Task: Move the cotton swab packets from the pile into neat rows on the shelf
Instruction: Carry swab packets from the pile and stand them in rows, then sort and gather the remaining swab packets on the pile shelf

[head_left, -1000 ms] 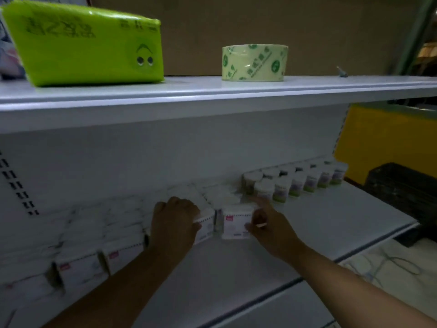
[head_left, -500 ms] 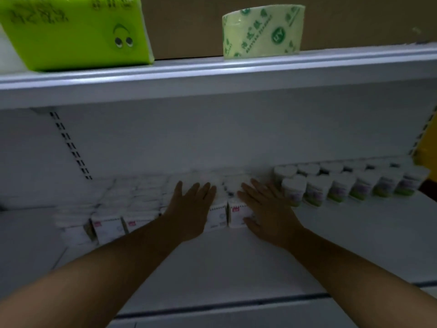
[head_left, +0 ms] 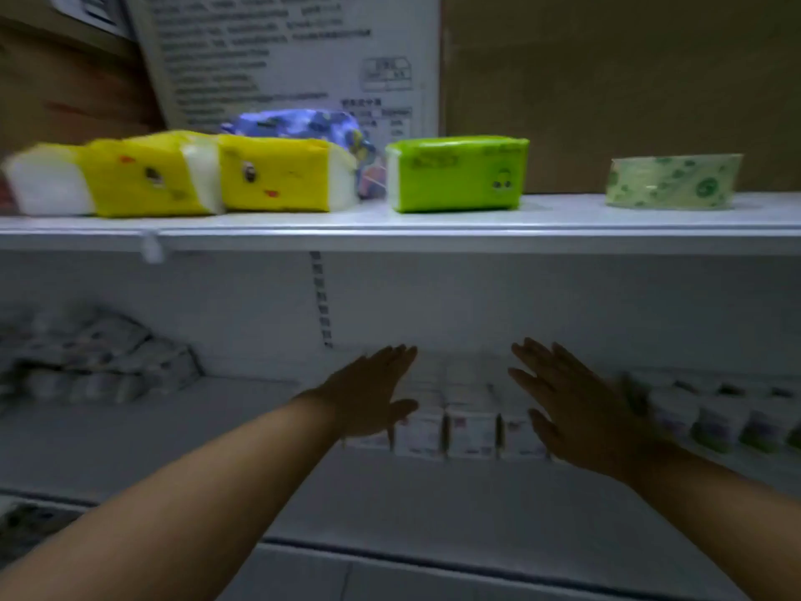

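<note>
White shelf [head_left: 433, 501], brown cardboard [head_left: 607, 80] above.

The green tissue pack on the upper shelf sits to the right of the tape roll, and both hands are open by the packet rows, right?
Not quite. In the head view the green tissue pack sits to the left of the tape roll on the upper shelf. The left hand and right hand are indeed open by the packet rows.
</note>
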Demonstrator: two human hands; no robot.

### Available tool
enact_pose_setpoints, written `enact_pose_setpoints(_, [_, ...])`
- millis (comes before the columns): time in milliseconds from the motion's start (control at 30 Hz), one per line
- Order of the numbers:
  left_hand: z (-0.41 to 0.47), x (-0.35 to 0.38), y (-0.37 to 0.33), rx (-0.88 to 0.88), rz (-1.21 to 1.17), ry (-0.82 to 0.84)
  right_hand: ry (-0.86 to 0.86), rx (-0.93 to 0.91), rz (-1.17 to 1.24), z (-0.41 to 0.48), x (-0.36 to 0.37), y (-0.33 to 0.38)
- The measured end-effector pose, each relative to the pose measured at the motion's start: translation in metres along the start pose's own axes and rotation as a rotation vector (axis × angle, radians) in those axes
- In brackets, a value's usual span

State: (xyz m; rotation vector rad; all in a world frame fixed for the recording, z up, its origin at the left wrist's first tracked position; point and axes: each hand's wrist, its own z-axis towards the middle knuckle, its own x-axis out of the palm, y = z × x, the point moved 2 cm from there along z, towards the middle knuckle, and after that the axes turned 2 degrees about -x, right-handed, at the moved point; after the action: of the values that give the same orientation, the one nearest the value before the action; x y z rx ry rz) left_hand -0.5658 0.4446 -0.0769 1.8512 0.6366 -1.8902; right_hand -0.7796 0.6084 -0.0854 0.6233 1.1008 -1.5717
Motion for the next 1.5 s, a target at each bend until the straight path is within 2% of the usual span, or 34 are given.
enact_pose_setpoints(167, [-0.11,-0.001,0.134,-0.35,0.059,0.112,0.135,-0.271,-0.062,0.082,-0.018,0.127])
enact_pose_setpoints(233, [-0.157,-0.001,0.176,-0.445,0.015,0.1,0.229,-0.276,0.094,0.116,-0.02,0.189])
enact_pose_setpoints(267, [-0.18,0.0,0.196,-0.478,-0.032,0.082,0.216,-0.266,0.199,0.133,-0.014,0.217])
enact_pose_setpoints(400, [-0.258,0.013,0.258,-0.536,-0.159,0.055,0.399,-0.281,0.387,0.181,-0.002,0.323])
enact_pose_setpoints(567, [-0.318,0.042,0.313,-0.59,-0.205,0.048,0.526,-0.44,0.329,0.218,0.005,0.406])
enact_pose_setpoints(700, [-0.337,0.055,0.358,-0.631,-0.3,-0.034,0.49,-0.439,0.382,0.258,0.025,0.445])
enact_pose_setpoints(1000, [-0.348,0.053,0.484,-0.75,-0.304,0.069,0.392,-0.469,0.49,0.38,0.085,0.522])
enact_pose_setpoints(1167, [-0.36,0.04,0.562,-0.901,-0.277,-0.01,0.299,-0.456,0.517,0.451,0.098,0.549])
enact_pose_setpoints(1267, [-0.363,0.049,0.592,-0.892,-0.247,0.022,0.294,-0.438,0.519,0.474,0.108,0.57])
enact_pose_setpoints(1333, [-0.36,0.051,0.618,-0.876,-0.233,0.02,0.225,-0.451,0.473,0.489,0.108,0.584])
enact_pose_setpoints(1400, [-0.351,0.049,0.65,-0.873,-0.245,-0.028,0.07,-0.442,0.448,0.507,0.099,0.596])
enact_pose_setpoints(1500, [-0.334,0.05,0.698,-0.867,-0.258,-0.102,-0.085,-0.36,0.454,0.535,0.092,0.615])
